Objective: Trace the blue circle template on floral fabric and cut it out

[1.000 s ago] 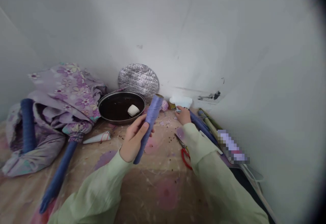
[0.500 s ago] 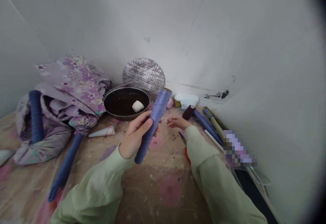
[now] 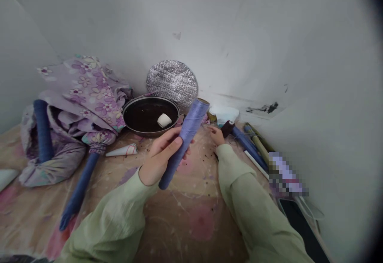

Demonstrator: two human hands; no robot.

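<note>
My left hand [image 3: 163, 153] is wrapped around a tube wound with blue-purple thread [image 3: 189, 129], which tilts with its hollow top end up and to the right. My right hand [image 3: 216, 135] is low over the table to the right of the tube, fingers drawn together and pointing left. Whatever sits between its fingertips is too small to make out. Just beyond that hand lies a dark maroon spool of thread [image 3: 228, 128].
A dark pan [image 3: 143, 129] holding a white cup [image 3: 164, 120] stands before a silvery round mat [image 3: 173, 79]. Flowered cloth [image 3: 86, 87] with blue tubes [image 3: 80, 189] lies left, near a white cone [image 3: 122, 150]. Rolled tubes [image 3: 249, 145] and a phone [image 3: 299, 223] lie right.
My right hand has moved a little right and away from the tube, and its fingers have drawn in. My left hand still grips the tube. The view has shifted slightly.
</note>
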